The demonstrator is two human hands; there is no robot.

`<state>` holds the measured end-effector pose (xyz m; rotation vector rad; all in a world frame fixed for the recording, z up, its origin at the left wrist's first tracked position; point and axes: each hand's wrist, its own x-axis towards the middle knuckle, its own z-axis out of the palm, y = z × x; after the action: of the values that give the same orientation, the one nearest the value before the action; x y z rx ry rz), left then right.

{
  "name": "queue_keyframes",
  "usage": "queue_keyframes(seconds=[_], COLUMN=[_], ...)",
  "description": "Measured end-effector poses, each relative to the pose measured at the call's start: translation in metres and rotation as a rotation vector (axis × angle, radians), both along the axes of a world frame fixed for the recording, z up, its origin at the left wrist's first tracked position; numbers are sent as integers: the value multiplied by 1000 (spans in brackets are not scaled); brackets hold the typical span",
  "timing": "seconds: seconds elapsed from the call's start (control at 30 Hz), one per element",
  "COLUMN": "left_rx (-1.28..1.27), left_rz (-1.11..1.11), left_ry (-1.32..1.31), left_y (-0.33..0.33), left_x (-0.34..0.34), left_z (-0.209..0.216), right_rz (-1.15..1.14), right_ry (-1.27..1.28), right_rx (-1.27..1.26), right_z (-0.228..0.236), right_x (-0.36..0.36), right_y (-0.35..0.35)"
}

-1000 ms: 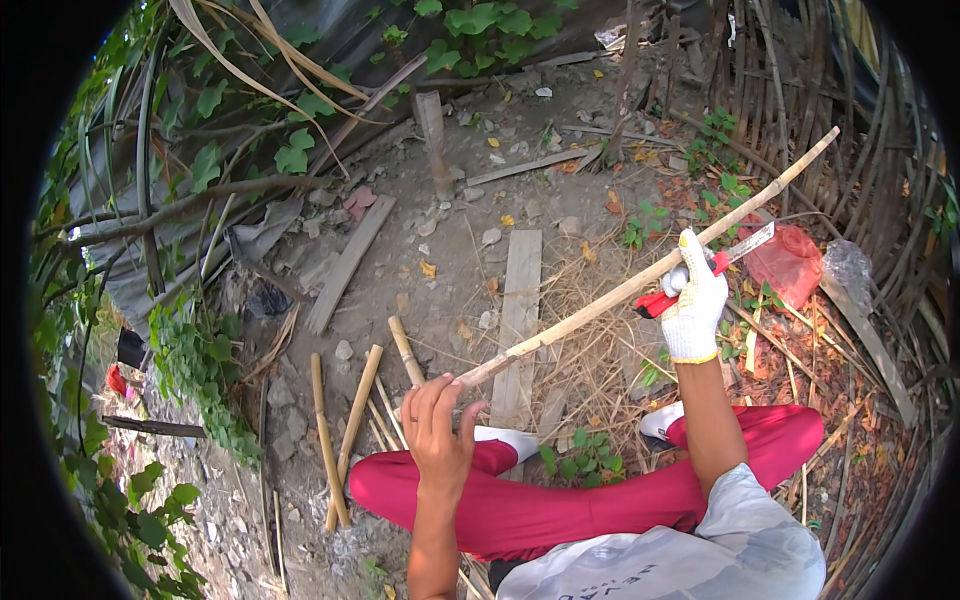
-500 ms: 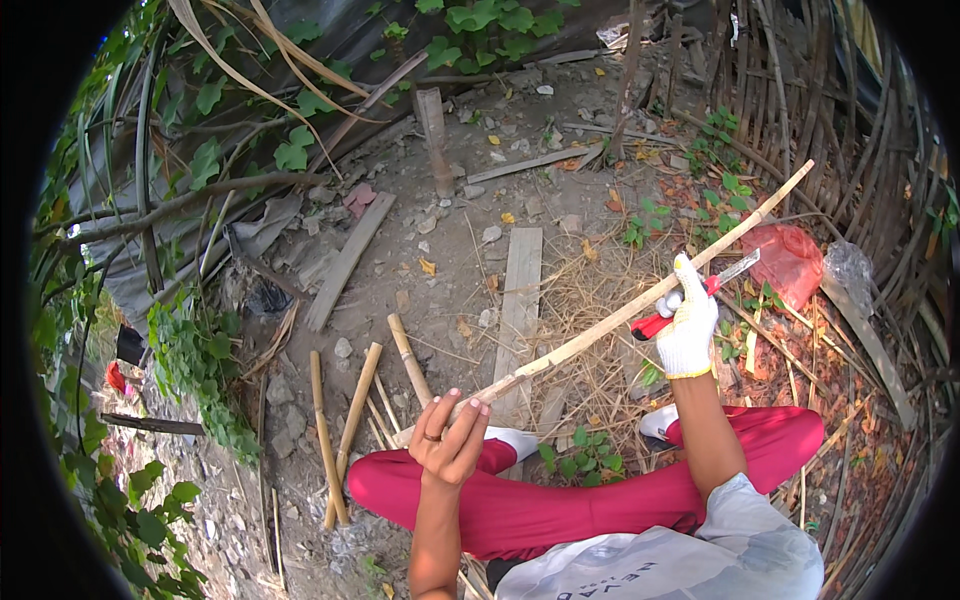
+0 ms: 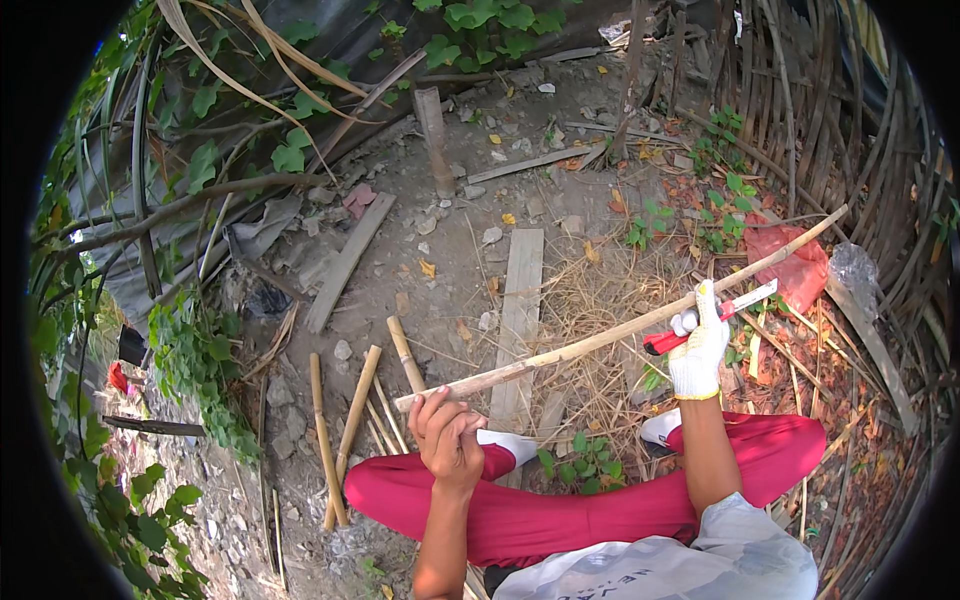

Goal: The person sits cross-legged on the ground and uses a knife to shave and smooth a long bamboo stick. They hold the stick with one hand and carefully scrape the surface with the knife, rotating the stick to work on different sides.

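A long, slightly bent peeled stick (image 3: 575,350) slants across in front of me, its far end up to the right. My left hand (image 3: 448,440), bare with a ring, is closed on the near left end. My right hand (image 3: 698,345), in a white knit glove, grips a red-handled knife (image 3: 668,342) whose flat blade points up to the right. The gloved thumb is raised against the stick, which passes behind or along the glove. The knife blade lies beside the stick, just below it; whether it touches the wood I cannot tell.
Several cut bamboo pieces (image 3: 354,410) stand or lean by my left knee. A flat plank (image 3: 518,300) lies ahead, dry straw (image 3: 595,290) beside it. A red plastic bag (image 3: 790,265) sits at the right, near a woven stick fence (image 3: 860,130). Leafy vines (image 3: 195,370) hang at the left.
The stick has shifted right and its far end has dropped; its left end has risen. My left hand has closed nearer that end. My right hand with the knife has moved slightly right and down.
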<state>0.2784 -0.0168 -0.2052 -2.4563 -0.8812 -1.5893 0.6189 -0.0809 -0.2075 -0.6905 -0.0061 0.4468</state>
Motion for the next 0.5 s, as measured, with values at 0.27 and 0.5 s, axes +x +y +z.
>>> queue_keyframes(seconds=[0.27, 0.5], left_rx=[-194, -343], left_rz=[144, -9], left_ry=[40, -37], left_y=[12, 37], left_x=[20, 20], left_z=[18, 9], right_rz=[242, 433], right_ry=[-186, -273], right_rx=[206, 443], right_z=[-20, -34], right_x=[12, 18], right_y=[-12, -18])
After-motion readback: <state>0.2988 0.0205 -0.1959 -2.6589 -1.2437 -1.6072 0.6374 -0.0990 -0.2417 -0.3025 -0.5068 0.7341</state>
